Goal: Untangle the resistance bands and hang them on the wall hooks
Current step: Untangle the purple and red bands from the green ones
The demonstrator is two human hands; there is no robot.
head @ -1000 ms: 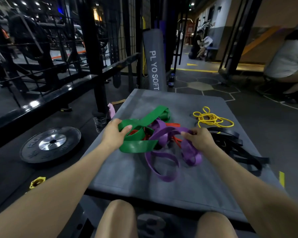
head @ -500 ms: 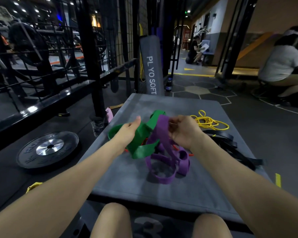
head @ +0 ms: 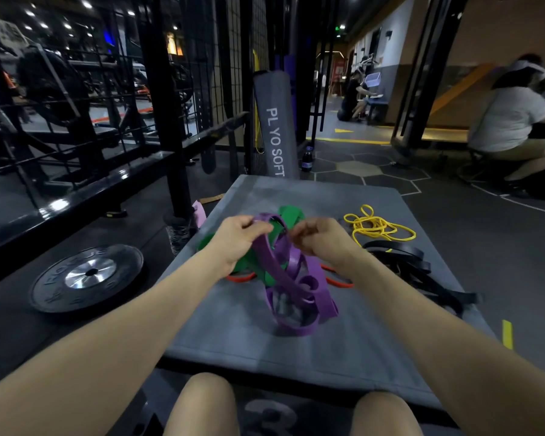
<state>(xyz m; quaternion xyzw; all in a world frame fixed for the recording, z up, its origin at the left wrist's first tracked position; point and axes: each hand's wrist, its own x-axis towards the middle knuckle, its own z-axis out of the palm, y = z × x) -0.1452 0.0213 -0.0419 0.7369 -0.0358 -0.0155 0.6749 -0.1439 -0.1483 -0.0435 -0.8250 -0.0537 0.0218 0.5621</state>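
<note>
Two hands work close together above the grey pad (head: 343,350), forearms reaching out from the near edge. The left hand (head: 238,239) pinches the purple band (head: 291,278) at its top between thumb and curled fingers; the right hand (head: 320,236) grips a neighbouring strand, fingers curled. Purple loops hang down to the pad, threaded through the green band (head: 288,214) and over the orange band (head: 241,277). Pulling apart now would likely tighten the knot or drag the green along. Far right lie the yellow band (head: 378,228) and black bands (head: 416,267), apart.

One purple band (head: 291,280); one green band (head: 291,214); one weight plate (head: 87,276).
</note>
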